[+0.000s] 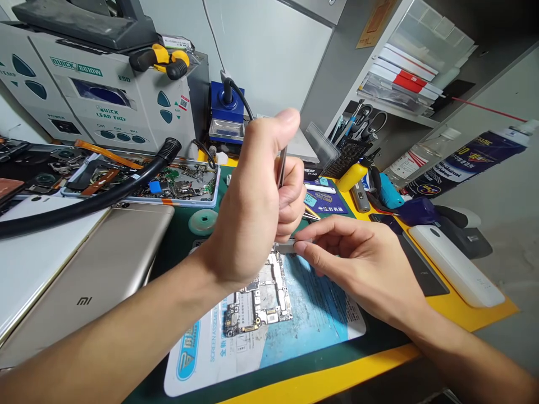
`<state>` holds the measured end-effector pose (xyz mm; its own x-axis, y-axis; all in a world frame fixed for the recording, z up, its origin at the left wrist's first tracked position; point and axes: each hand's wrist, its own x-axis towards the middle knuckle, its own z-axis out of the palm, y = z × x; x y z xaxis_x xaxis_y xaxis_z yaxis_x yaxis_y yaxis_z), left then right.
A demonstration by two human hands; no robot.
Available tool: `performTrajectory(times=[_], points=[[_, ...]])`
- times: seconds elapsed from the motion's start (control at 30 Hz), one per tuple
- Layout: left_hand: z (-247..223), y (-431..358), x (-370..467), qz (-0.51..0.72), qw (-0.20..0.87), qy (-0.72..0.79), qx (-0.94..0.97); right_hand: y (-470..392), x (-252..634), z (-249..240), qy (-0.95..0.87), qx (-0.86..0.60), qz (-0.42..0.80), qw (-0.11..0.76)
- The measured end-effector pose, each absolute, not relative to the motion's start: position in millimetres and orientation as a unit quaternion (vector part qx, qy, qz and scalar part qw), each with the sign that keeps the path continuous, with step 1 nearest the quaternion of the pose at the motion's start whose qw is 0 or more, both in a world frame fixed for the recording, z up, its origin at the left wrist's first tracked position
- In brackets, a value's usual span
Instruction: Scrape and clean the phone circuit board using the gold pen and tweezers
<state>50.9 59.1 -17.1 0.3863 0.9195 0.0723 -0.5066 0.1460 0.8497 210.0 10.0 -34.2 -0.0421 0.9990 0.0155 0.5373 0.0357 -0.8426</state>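
My left hand [252, 196] is raised over the far end of a phone circuit board [244, 311]. It is closed round a slim metal tool [282, 168], thumb pointing up. The tool's lower end is hidden behind my fist. My right hand [357, 252] is pinched at the board's far right end, thumb and forefinger on a small flat grey piece [287, 247]. Whether that piece is joined to the board is hidden by my left fist. The board lies flat on a white and blue printed mat [311, 331].
A hot air station [109, 90] stands back left, its black hose [105, 205] crossing over a phone [92, 280]. A parts tray [213, 188] holds loose boards. To the right are a yellow bottle [351, 175], a mesh pen holder [349, 156] and a spray can [467, 163].
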Motion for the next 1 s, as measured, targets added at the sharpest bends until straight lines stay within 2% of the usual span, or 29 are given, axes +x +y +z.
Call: performTrajectory(times=[0.27,0.5,0.87,1.0], points=[[-17.4,59.1,50.3,0.494,0.72,0.243,0.423,10.6,214.4,-34.0,-0.642,-0.598,0.351,0.328],[-19.5,61.0,51.4,0.502,0.71,0.242,0.431,6.2,216.1,-35.4,-0.673,-0.593,0.3,0.323],[-18.1,62.0,50.0,0.502,0.715,0.238,0.425,-1.7,223.0,-42.6,-0.765,-0.485,0.249,0.342],[-19.2,62.7,51.4,0.506,0.716,0.232,0.423,-2.8,226.2,-45.0,-0.822,-0.42,0.195,0.332]])
